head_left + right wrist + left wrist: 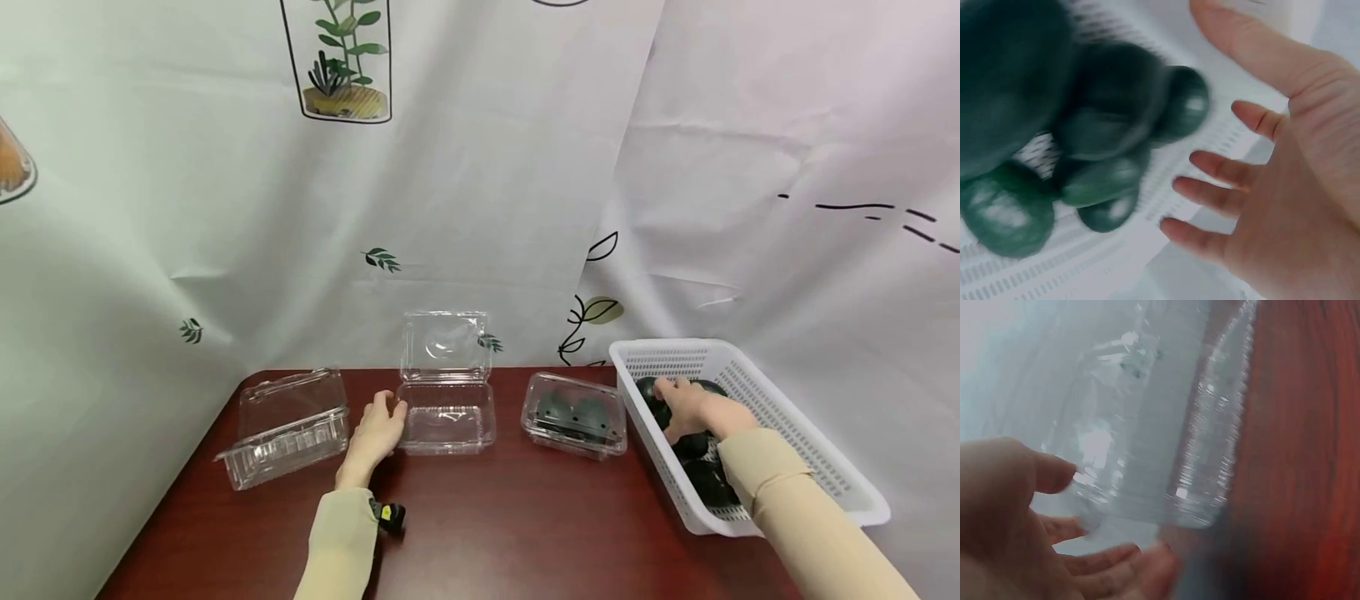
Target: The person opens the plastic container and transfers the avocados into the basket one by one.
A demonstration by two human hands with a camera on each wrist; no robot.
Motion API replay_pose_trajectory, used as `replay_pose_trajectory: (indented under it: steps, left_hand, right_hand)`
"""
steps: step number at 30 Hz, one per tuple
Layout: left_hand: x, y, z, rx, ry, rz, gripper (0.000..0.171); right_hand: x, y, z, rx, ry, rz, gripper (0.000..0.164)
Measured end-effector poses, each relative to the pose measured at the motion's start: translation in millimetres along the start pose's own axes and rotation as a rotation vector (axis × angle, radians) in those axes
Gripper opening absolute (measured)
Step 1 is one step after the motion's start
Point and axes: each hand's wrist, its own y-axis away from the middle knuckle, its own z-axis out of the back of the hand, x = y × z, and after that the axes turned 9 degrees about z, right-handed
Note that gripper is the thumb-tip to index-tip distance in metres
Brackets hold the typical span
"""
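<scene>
My left hand [377, 429] is at the left edge of a clear plastic clamshell box [447, 423] whose lid stands up behind it. In the left wrist view, the thumb [1057, 474] lies right at the corner of the clear plastic, with the other fingers spread and loosely bent. My right hand [701, 408] reaches into a white plastic basket [783, 421] over several glossy dark green avocados [708, 483]. From the right wrist, its fingers [1210, 195] show spread apart, beside the avocados [1007, 209], with nothing between them.
Left of my left hand sits another open clear clamshell box [288, 446]. A closed clamshell box [573, 442] with dark green avocados inside stands just left of the basket. All rest on a dark red wooden table [510, 525], with a printed white cloth [510, 208] behind.
</scene>
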Motion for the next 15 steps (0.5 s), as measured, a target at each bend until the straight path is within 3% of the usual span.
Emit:
replay_pose_trajectory:
  steps: [3,6,11,15]
  left_hand:
    - [-9.8,11.0,5.9,-0.058,-0.108,-0.03,0.053]
    - [-22.9,17.7,4.5,-0.125,-0.115,-0.091,0.05]
    - [-46.4,21.9,-12.1,-0.25,0.081,-0.26,0.035]
    - [-62.6,25.8,-29.1,-0.269,0.238,-0.372,0.025]
  right_hand:
    - [5.7,1.2,10.9,-0.103,-0.022,0.02,0.076]
    - [10.8,4.0,17.6,-0.182,-0.066,0.014,0.088]
    - [27.0,12.3,22.8,-0.297,-0.07,0.057,0.076]
    - [46.6,18.0,23.3,-0.398,-0.095,0.11,0.061]
